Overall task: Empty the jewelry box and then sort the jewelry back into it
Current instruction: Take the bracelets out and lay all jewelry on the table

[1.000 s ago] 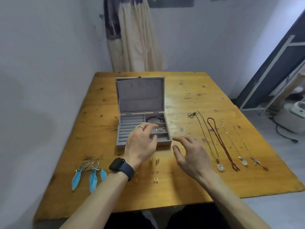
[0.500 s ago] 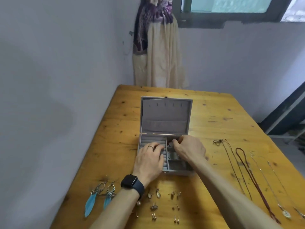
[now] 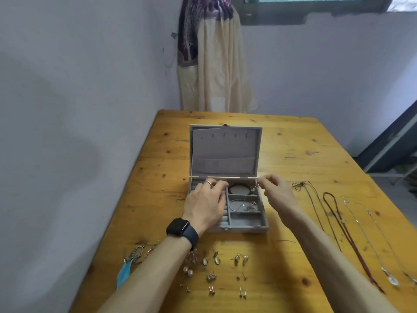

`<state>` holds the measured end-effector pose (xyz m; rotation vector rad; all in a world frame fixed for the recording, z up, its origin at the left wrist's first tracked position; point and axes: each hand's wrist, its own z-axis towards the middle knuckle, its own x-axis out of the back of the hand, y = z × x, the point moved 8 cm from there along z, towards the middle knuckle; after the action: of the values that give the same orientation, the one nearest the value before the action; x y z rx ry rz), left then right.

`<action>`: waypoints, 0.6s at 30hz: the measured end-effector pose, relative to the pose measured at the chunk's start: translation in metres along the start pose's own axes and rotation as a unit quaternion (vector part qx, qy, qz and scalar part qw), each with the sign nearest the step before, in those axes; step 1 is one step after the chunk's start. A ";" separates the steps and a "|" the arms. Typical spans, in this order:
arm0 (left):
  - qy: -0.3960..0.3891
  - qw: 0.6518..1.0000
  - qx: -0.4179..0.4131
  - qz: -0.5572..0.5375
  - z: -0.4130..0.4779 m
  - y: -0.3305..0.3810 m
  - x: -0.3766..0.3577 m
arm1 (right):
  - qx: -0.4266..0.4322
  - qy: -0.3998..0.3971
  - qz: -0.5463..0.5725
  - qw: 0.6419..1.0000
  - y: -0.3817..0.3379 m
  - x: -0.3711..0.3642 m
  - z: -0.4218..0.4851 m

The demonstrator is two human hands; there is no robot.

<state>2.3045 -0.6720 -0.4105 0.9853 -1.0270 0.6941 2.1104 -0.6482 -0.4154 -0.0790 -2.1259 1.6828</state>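
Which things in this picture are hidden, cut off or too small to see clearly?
- Ring slots of the jewelry box: head view, covered by the left hand.
- Item pinched by the right hand: too small.
- Blue feather earrings: partly behind the left forearm.
- Necklaces: ends cut by the right edge.

A yellow knotty wooden tabletop (image 3: pixel 293 141) stands against pale grey walls (image 3: pixel 79 86). A cream and purple curtain (image 3: pixel 214 71) hangs beside a dark-framed window (image 3: pixel 316 10).
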 end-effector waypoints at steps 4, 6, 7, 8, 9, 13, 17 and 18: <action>-0.041 0.997 -0.032 0.055 0.032 0.016 0.003 | 0.002 0.002 0.133 0.991 0.013 0.027 -0.024; -0.089 0.990 -0.051 0.095 0.045 0.026 -0.004 | 0.000 0.003 0.182 0.983 0.020 0.038 -0.041; -0.109 0.986 -0.055 0.114 0.051 0.030 -0.007 | -0.004 0.003 0.203 0.979 0.024 0.042 -0.048; -0.123 0.982 -0.056 0.133 0.056 0.034 -0.010 | -0.009 0.004 0.220 0.975 0.028 0.046 -0.056; -0.130 0.978 -0.057 0.154 0.061 0.037 -0.011 | -0.013 0.006 0.233 0.972 0.032 0.050 -0.063; -0.158 0.955 -0.062 0.241 0.072 0.047 -0.018 | -0.020 0.018 0.231 0.973 0.047 0.060 -0.080; -0.182 0.932 -0.076 0.303 0.074 0.059 -0.023 | -0.042 0.023 0.211 0.976 0.061 0.066 -0.087; -0.188 0.927 -0.081 0.315 0.075 0.062 -0.024 | -0.049 0.022 0.206 0.977 0.064 0.067 -0.088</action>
<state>2.2148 -0.7153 -0.3985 0.6435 -1.7501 0.9428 2.0678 -0.5302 -0.4402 -0.6209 -2.2703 1.7683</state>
